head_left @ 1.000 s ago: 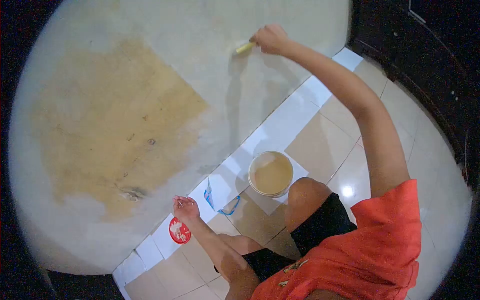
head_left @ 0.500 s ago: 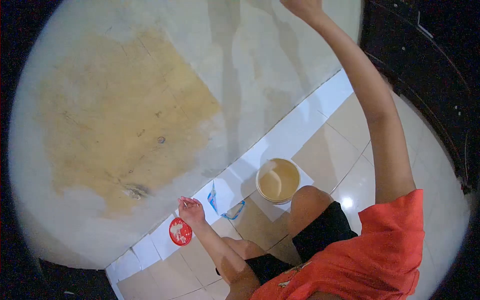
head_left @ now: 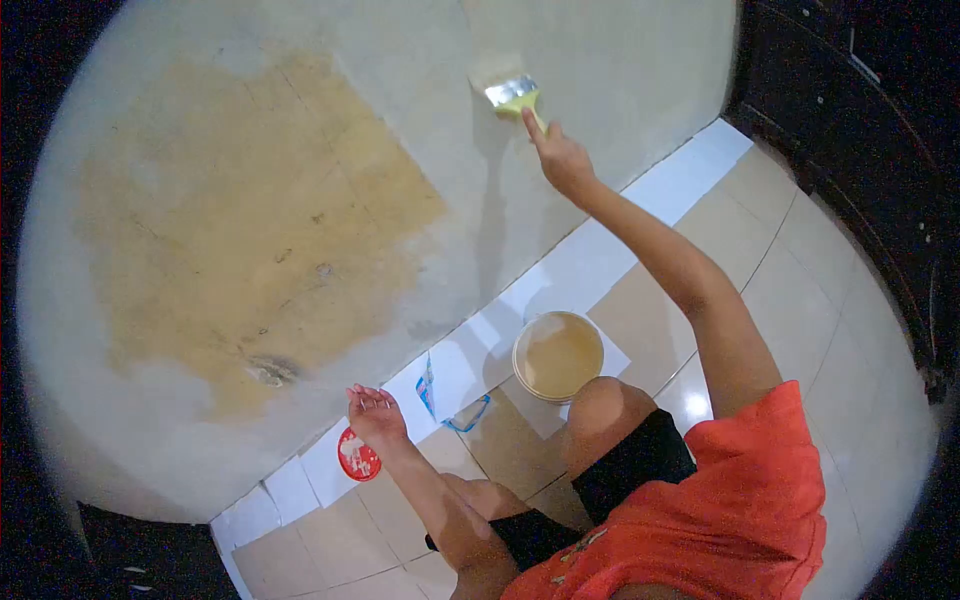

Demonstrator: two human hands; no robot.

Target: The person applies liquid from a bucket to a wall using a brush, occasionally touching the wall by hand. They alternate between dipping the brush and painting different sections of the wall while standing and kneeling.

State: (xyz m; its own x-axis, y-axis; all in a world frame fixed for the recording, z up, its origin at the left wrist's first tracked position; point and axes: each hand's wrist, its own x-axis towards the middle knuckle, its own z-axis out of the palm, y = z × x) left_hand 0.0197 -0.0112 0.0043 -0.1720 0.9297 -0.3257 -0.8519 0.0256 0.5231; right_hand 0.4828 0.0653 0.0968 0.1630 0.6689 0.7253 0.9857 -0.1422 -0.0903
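Observation:
A paintbrush [head_left: 514, 94] with a yellow-green handle and metal ferrule is in my right hand [head_left: 565, 160]. Its bristle end meets the pale wall [head_left: 600, 75], and the index finger lies along the handle. My left hand [head_left: 377, 418] is held low near the wall, palm up, fingers loosely bent and apart, with nothing visible in it. Just below that hand is a red lid [head_left: 357, 458] smeared with white. A round bucket [head_left: 558, 357] of beige paint stands on the floor by my knee.
A large yellowish patch [head_left: 250, 210] with scuffs covers the wall's left part. White sheets [head_left: 545, 290] line the floor along the wall. Blue-edged plastic [head_left: 467, 413] lies between bucket and lid. Dark furniture [head_left: 850, 130] stands at the right, over beige floor tiles [head_left: 640, 310].
My right hand has come down and left from the top edge, bringing the paintbrush into view against the wall. My left hand stays almost where it was.

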